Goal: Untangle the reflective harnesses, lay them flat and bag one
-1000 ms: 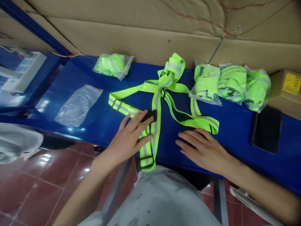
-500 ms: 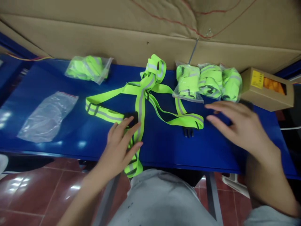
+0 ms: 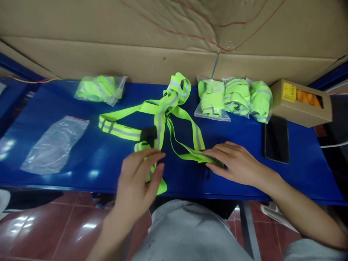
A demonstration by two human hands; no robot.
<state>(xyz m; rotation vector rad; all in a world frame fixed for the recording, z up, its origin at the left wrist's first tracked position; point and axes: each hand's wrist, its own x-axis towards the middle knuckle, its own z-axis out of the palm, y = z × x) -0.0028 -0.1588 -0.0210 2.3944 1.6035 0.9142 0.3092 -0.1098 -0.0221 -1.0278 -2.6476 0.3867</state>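
A lime-and-silver reflective harness (image 3: 160,127) lies on the blue table (image 3: 185,185) between and beyond my two hands, which I watch from my distant post through the head camera. Its looped top sits away from both palms, against the cardboard backing (image 3: 108,54), and its straps fan toward my fingers, probably so each length can be reached singly. My left hand (image 3: 136,181) is half open over the near strap, fingers curved and thumb apart; whether it presses the webbing, I cannot tell. A black buckle (image 3: 148,134) lies just beyond those fingertips. My right hand (image 3: 236,165) pinches the strap end between closely set fingers and thumb, seemingly to steady it, with a dark pronged clip (image 3: 208,174) just beside the thumb. Left of my left hand lies a flat clear bag (image 3: 56,146), a bagged bundle (image 3: 99,88) beyond it. Past my right hand stand three more bagged bundles (image 3: 236,96), apparently set back to leave elbow room, with a phone (image 3: 277,139) and a windowed carton (image 3: 301,105) farther right.
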